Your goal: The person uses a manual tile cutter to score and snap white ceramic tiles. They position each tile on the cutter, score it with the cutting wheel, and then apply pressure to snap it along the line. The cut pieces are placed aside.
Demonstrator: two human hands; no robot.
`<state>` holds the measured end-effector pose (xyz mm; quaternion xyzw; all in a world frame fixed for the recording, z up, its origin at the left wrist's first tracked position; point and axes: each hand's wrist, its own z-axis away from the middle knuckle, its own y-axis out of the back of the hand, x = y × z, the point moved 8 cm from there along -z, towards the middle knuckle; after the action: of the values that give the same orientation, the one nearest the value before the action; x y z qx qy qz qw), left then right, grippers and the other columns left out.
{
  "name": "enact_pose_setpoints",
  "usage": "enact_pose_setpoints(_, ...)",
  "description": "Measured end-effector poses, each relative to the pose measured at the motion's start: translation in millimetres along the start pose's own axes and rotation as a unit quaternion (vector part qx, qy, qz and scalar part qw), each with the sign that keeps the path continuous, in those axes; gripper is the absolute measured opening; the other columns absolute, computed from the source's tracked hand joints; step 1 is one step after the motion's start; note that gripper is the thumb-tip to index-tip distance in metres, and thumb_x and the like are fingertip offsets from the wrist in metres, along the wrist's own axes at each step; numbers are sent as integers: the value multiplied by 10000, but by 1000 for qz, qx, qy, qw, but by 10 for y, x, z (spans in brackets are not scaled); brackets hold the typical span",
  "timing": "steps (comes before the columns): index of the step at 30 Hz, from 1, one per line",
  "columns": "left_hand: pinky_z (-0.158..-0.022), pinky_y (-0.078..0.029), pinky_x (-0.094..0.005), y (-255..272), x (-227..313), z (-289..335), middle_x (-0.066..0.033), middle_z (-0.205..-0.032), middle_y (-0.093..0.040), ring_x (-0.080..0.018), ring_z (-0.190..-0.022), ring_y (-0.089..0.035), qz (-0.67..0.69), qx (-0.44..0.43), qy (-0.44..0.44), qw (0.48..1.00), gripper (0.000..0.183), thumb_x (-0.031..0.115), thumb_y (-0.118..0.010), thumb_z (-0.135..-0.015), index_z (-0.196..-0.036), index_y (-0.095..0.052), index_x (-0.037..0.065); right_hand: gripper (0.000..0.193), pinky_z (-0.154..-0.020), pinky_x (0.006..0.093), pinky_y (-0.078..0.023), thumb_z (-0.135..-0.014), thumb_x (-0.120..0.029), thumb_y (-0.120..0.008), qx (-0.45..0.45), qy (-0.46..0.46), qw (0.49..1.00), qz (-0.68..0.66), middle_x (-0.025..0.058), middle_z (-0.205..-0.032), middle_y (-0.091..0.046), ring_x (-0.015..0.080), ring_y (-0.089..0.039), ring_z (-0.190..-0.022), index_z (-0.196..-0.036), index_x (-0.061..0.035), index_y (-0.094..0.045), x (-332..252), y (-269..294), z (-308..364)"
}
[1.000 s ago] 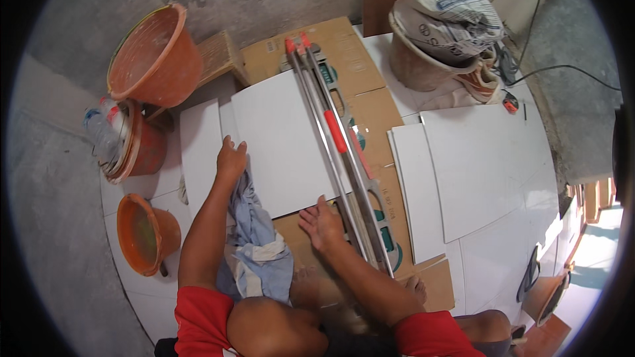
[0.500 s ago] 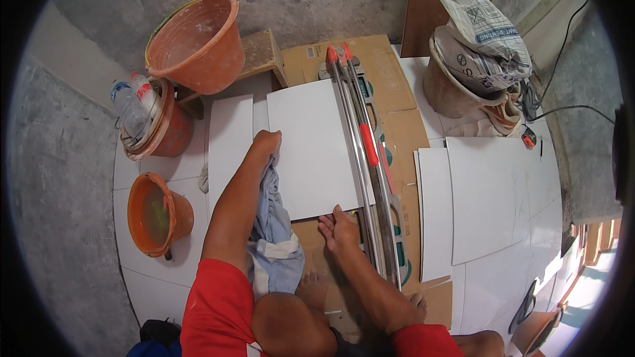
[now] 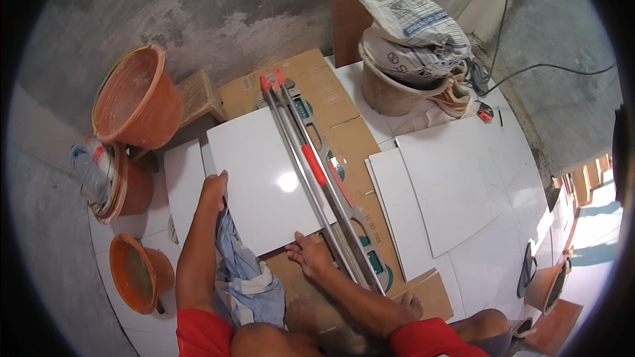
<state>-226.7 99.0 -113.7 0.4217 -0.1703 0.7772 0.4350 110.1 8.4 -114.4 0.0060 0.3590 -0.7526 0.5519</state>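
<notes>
A glossy white tile (image 3: 254, 172) lies with its right side under the twin metal rails of a manual tile cutter (image 3: 317, 178), which has a red handle. My left hand (image 3: 213, 192) is closed on the tile's left edge, its fingertips partly hidden. At the near edge my right hand (image 3: 311, 254) is half turned up, thumb against the tile's corner area and fingers apart, loosely curled. Below my left forearm hangs a crumpled light-blue cloth (image 3: 241, 277), close to my bare foot.
Flattened cardboard (image 3: 360, 158) lies beneath the cutter. More white tiles (image 3: 456, 185) are stacked at right. Orange buckets (image 3: 142, 271) stand at left, one on a wooden stool (image 3: 198, 99). At the back a bucket (image 3: 390, 89) holds sacks; a cable (image 3: 549, 66) runs along the wall.
My view has turned rightward, so the scene sits further left and lower. Both hands keep their places at the tile's edges. A bright reflection now shows on the tile.
</notes>
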Motion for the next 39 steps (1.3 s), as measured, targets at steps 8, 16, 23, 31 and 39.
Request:
enact_pose_setpoints(8, -1118, -393, -473, -357, 272, 459, -274, -1477, -466, -382, -1360, -472, -116, 152, -32, 981, 736, 515, -455, -1044, -1466, -392, -86, 241, -672, 327, -586, -1005, -220, -646, -12, 10, 1000, -26, 104, -1006, -661, 216, -686, -860, -1145, -50, -548, 8, 126, -38)
enact_pose_setpoints(16, -1128, -386, -470, -246, 185, 424, -267, -1484, -464, -387, -1372, -461, -120, 170, -14, 978, 737, 535, -409, -1052, -1460, -407, -78, 211, -689, 342, -574, -1009, -237, -639, -24, -52, 998, 20, 106, -980, -673, 210, -686, -847, -1076, -44, -586, 29, 16, 88)
enact_pose_setpoints(23, -1135, -380, -470, -200, 68, 451, -261, -1483, -470, -386, -1376, -456, -98, 169, 6, 981, 733, 544, -407, -1049, -1455, -426, -66, 298, -714, 320, -558, -971, -180, -642, -3, 235, 833, 501, 122, -988, -710, 189, -685, -845, -1174, 39, -654, -919, -439, 1026)
enact_pose_setpoints(31, -1106, -398, -459, -289, 127, 394, -270, -1420, -526, -372, -1318, -505, -81, 138, -3, 987, 710, 530, -414, -1052, -1414, -471, -78, 450, -754, 397, -532, -897, -172, -719, 85, 368, 783, 495, 138, -888, -671, 254, -665, -844, -1264, 48, -581, -2200, -429, 291)
enact_pose_setpoints(39, -1112, -386, -472, -195, 130, 542, -260, -1431, -518, -357, -1332, -493, -77, 172, -13, 982, 705, 532, -431, -1050, -1415, -476, -70, 352, -464, 260, -480, -947, -232, -668, -27, 326, 906, 269, 45, -749, -602, 107, -595, -551, -1160, 45, -619, -2371, -1165, 428)
